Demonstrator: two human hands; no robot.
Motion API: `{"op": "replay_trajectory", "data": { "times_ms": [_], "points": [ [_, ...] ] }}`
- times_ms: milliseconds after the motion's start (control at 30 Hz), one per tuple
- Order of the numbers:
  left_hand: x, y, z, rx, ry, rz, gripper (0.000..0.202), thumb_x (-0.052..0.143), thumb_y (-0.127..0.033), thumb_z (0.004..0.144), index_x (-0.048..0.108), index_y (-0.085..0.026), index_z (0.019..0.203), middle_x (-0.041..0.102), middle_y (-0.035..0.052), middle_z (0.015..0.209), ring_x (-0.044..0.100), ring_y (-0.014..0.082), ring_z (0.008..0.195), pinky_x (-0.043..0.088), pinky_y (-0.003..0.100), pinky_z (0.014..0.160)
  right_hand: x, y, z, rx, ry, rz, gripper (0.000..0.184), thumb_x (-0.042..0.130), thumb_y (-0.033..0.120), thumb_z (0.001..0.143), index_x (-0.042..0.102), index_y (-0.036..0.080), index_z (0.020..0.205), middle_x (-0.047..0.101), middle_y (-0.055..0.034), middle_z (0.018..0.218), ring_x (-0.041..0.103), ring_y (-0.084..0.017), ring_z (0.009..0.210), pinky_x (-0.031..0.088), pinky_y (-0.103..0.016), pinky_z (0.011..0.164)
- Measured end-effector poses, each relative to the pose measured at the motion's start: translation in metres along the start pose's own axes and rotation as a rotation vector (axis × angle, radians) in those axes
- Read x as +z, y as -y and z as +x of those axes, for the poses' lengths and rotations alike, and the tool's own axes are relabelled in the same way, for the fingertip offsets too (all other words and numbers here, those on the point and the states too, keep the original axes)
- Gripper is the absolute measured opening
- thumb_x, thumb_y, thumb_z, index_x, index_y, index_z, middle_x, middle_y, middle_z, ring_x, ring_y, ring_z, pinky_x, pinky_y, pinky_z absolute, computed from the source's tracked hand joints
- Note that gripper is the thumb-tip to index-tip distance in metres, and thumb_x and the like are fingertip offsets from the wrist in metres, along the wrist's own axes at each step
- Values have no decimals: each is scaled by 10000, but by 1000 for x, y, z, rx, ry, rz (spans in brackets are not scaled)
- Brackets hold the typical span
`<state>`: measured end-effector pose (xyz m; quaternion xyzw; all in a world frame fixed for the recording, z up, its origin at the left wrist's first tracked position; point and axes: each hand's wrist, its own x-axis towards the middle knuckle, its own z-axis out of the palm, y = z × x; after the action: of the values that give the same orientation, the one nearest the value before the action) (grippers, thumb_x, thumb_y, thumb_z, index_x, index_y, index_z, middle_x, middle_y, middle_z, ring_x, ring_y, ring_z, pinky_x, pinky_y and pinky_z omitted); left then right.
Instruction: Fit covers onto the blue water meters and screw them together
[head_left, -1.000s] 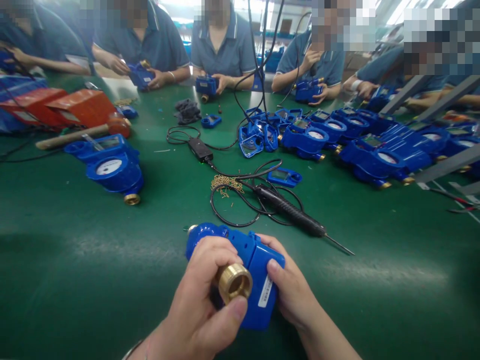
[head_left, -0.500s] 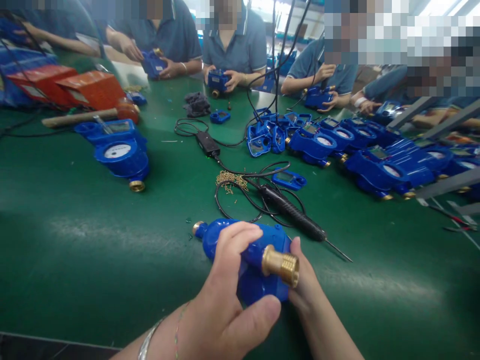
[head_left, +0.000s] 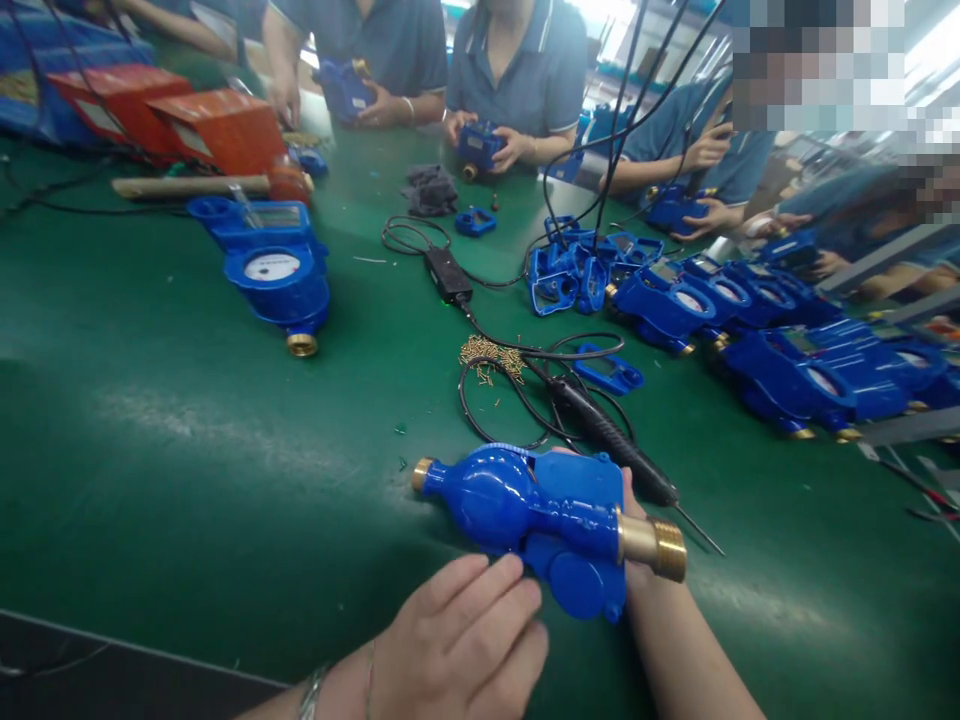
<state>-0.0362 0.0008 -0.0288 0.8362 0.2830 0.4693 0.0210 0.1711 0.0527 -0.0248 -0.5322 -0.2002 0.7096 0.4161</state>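
A blue water meter (head_left: 495, 500) with brass threaded ends is held underside up over the green table. My right hand (head_left: 639, 585) grips it from behind at its right end, most of the fingers hidden by the body. My left hand (head_left: 480, 635) is just below the meter's near edge, fingers loosely bent and fingertips at or very near the blue casing; its thumb is hidden. Beyond the meter lies a black electric screwdriver (head_left: 611, 435) with a long thin bit. A heap of small brass screws (head_left: 487, 355) and a blue cover frame (head_left: 609, 370) are near its cable.
Another water meter (head_left: 277, 270) stands at left, near a mallet (head_left: 202, 187) and orange boxes (head_left: 217, 125). Several blue meters (head_left: 787, 375) and loose frames (head_left: 562, 275) fill the right. Black cables cross the middle. Co-workers with meters line the far side.
My left hand has come off the top of the meter and moved down to its near edge. The meter has turned, showing more of its underside. The view has shifted left.
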Motion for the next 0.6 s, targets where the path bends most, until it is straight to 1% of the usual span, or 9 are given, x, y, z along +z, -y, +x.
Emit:
{"op": "replay_trajectory", "data": {
  "times_ms": [67,133,200,267,367,433,467,533,600],
  "points": [
    [13,3,1,5,68,153,255,459,-104,835,594,-128,1051,633,92,1110,447,223,1223,175,389,1120,2,0,-2,0,-3,-13,722,641,753,561,612,219,1047,694,-82,966,611,-325,1011,504,-470,840],
    [27,7,5,-6,117,283,349,487,-116,827,512,-137,1175,582,141,1214,392,274,1275,129,470,1111,3,1,-4,3,-2,-20,725,621,756,586,619,194,1045,693,-99,964,615,-326,1002,495,-474,851],
    [36,12,10,-7,84,361,425,504,-101,804,425,-140,1220,541,195,1234,365,330,1286,183,549,1067,5,3,-6,2,2,-17,702,640,729,600,634,165,1019,696,-117,941,621,-327,984,489,-468,857],
    [37,20,15,-22,31,381,473,472,-61,778,363,-107,1236,503,254,1224,366,380,1269,264,605,1002,9,6,-10,5,12,2,659,664,686,623,641,155,1013,699,-121,929,630,-317,962,490,-449,851],
    [17,29,20,-130,-44,317,589,516,-146,745,303,-43,1285,452,299,1224,408,413,1210,357,625,932,25,15,-17,-1,124,12,594,646,638,693,630,176,1066,697,-110,951,647,-280,919,502,-394,803],
    [-6,33,19,-352,-118,210,772,641,-300,670,294,-61,1317,469,279,1220,462,413,1152,401,613,914,42,23,-23,-35,318,-25,621,589,647,741,583,191,1163,684,-120,995,651,-265,910,504,-361,749],
    [-18,34,17,-525,-160,134,833,699,-350,608,328,-87,1306,509,251,1191,506,407,1104,430,597,899,50,26,-25,-51,430,-49,660,569,655,752,535,198,1226,671,-131,1033,650,-263,915,499,-354,737],
    [-45,42,11,-948,-250,-98,715,743,-367,556,463,-146,1176,626,160,1034,616,367,933,513,541,814,67,31,-26,-73,601,-108,738,564,651,762,415,205,1331,638,-158,1108,645,-262,931,486,-360,745],
    [-70,56,7,-1349,-457,-397,512,699,-367,605,527,-173,1046,681,74,852,665,319,755,565,484,684,77,32,-24,-93,639,-189,768,584,617,772,341,197,1367,619,-173,1136,644,-244,924,473,-363,770]
  ]
}}
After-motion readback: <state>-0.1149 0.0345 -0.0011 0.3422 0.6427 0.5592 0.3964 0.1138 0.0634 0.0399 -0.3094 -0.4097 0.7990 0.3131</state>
